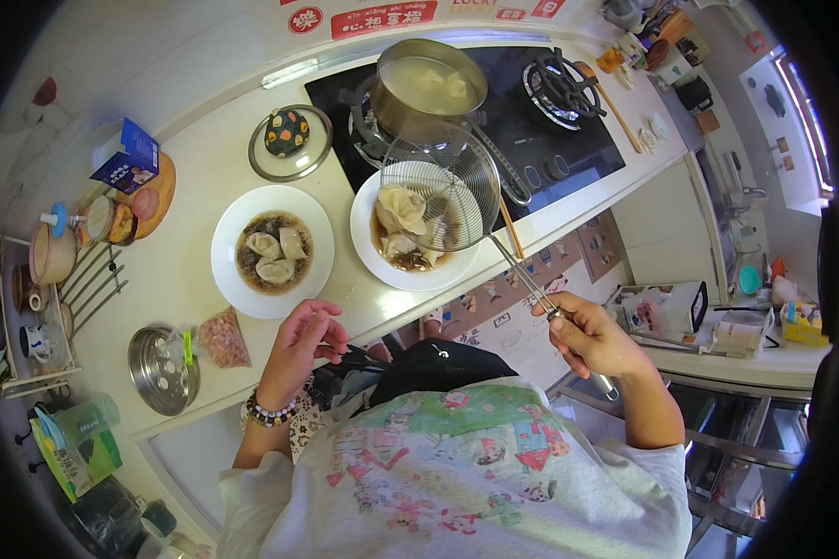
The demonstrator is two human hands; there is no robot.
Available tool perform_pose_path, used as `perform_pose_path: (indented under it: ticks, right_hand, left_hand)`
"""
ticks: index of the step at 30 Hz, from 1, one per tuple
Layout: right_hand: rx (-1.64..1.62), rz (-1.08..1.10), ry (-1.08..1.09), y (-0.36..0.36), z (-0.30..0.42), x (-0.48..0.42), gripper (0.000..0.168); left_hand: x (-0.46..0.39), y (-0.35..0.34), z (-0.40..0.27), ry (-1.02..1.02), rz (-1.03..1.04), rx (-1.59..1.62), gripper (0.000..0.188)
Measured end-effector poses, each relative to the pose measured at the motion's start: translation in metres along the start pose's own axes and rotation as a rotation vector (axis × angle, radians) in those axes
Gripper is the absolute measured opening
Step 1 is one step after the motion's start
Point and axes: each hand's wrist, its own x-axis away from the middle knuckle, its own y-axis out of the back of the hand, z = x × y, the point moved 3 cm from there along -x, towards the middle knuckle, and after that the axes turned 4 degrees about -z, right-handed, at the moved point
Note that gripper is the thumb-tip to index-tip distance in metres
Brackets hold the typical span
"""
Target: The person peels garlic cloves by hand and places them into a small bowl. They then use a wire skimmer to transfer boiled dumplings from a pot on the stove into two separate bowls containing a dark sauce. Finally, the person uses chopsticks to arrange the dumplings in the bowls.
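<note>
My right hand (591,334) grips the handle of a wire-mesh skimmer (454,189), whose bowl is over the right white plate (367,262). Wontons (402,209) lie in brown broth on that plate, partly behind the mesh. Nothing is in my left hand (306,342), its fingers loosely curled and apart, near the lower rim of the left white plate (227,258). That plate holds several wontons (275,270) in dark broth. On the left burner stands a metal pot (409,112) with cloudy liquid and a few pale pieces in it.
A glass lid (307,161) with a patterned cloth on its knob lies left of the black gas hob (503,77). Chopsticks (512,230) rest by the right plate. A perforated steel steamer (161,370) and a bag of pinkish food (225,339) sit near the counter's front left edge.
</note>
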Motion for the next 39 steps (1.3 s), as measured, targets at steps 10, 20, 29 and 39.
perform_pose_path:
  ticks: [10, 20, 29, 39]
  right_hand:
    - [0.644, -0.198, 0.224, 0.003, 0.04, 0.005, 0.026]
    - [0.782, 0.017, 0.578, -0.085, 0.045, -0.064, 0.025]
    - [1.043, -0.141, 0.733, -0.119, 0.041, -0.071, 0.028]
    - [0.928, -0.167, 0.822, -0.115, 0.03, -0.07, 0.029]
  left_hand:
    - [0.004, 0.002, 0.007, 0.005, 0.002, 0.033, 0.024]
    - [0.018, -0.002, 0.017, 0.069, 0.008, 0.042, 0.024]
    - [0.026, 0.003, 0.026, 0.059, -0.023, 0.052, 0.024]
    - [0.018, -0.007, 0.03, 0.065, 0.045, 0.036, 0.022]
